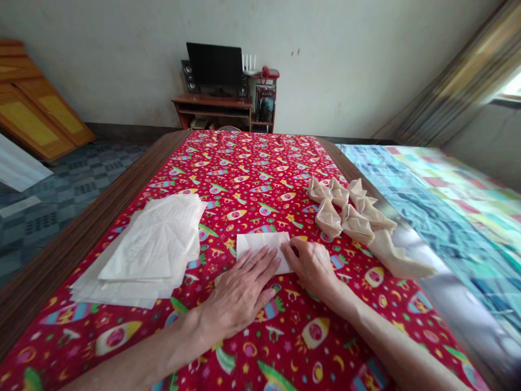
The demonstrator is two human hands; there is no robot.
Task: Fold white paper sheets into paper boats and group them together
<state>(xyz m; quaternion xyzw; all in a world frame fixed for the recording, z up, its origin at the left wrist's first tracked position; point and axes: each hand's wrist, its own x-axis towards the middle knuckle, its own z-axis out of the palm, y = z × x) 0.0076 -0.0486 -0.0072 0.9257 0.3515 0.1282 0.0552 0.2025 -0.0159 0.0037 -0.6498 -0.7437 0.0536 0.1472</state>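
Note:
A folded sheet of white paper (pixel 262 240) lies flat on the red patterned cloth, in front of me. My left hand (pixel 244 288) rests on it palm down, its fingers stretched out across the lower part. At the paper's right edge, my right hand (pixel 311 263) has its fingers curled and pinched on the border; the fingertips are partly hidden. Left of my hands is an uneven stack of creased whitish paper sheets (pixel 150 239). On the right, several folded paper boats (pixel 356 222) stand grouped together near the table's edge.
The red cloth (pixel 244 190) covers a long table with a brown wooden border (pixel 134 184). Beyond it, a small desk (pixel 211 103) carries a monitor (pixel 215 65) and speakers. A bed with a patchwork cover (pixel 423 184) adjoins the right side. A wooden cabinet (pixel 40 108) stands far left.

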